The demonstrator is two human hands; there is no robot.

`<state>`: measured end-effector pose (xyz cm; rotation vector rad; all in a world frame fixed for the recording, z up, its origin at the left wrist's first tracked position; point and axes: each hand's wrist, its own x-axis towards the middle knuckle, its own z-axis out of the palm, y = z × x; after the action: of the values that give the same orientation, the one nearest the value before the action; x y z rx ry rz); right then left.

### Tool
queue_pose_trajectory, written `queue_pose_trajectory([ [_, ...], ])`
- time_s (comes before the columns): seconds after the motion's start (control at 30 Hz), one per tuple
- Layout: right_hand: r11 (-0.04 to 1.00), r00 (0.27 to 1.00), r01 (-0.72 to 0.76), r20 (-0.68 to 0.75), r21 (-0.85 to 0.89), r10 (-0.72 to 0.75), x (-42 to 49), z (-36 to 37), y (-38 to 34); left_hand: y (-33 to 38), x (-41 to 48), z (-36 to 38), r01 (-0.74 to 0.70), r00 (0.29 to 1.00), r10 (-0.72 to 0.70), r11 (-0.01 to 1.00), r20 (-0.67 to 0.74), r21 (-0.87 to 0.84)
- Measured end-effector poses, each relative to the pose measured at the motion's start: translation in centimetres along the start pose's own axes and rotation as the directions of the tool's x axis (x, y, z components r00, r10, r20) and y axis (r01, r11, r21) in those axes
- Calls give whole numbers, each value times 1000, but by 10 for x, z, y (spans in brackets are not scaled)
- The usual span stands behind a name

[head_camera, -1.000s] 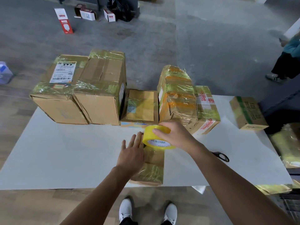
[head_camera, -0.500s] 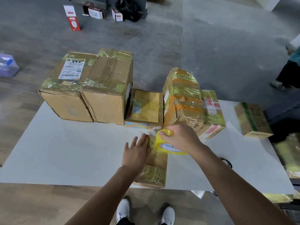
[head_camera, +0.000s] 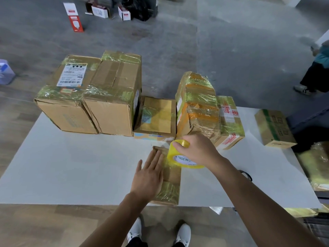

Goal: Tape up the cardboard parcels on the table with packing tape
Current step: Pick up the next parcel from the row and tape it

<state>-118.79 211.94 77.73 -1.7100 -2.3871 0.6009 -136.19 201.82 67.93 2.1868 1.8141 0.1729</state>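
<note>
The parcel (head_camera: 171, 177) lies lengthwise with its near end right at the near edge of the table (head_camera: 80, 166), so the likeliest slip is the box skidding or tipping off toward the person if the tape is pulled hard along it. Only the left hand (head_camera: 148, 175) pins it, lying flat on its left side with the fingers straight, and that hold looks light. The tape could also crease or stick crooked if the roll (head_camera: 178, 157) tilts, since the film is thin and clingy. The right hand (head_camera: 199, 150) grips the roll from above, fingers curled over its rim, at the parcel's far right end. The parcel therefore sits under both hands, the left one nearer. Just beyond the right hand stands an orange-taped parcel (head_camera: 197, 111) in the far row. A longer pull away could knock the roll into it.
</note>
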Motion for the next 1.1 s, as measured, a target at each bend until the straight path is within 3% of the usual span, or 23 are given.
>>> queue_pose_trajectory([
  [0.17,971,993,-50,116,234,23,-5,-7,14,2,1,0,30,999,-31,998,29,60],
  [0.3,1000,997,-4,78,4,4,-11,-10,16,0,2,3,26,999,-30,996,41,90],
  [0.5,992,996,20,85,-126,-9,-8,-9,13,13,17,-6,-76,997,74,993,25,96],
  [0.67,995,996,-7,83,-96,15,-9,-11,16,14,14,11,-17,999,16,999,28,30],
  [0.83,964,983,-91,134,-248,127,-16,-12,36,16,18,11,2,997,-7,998,73,68],
  [0.9,954,979,-105,138,-282,149,-18,-3,42,18,20,7,-8,987,-5,997,159,78],
  [1.1,970,960,-161,200,-184,197,-16,16,53,41,21,-2,41,974,-68,991,216,126],
])
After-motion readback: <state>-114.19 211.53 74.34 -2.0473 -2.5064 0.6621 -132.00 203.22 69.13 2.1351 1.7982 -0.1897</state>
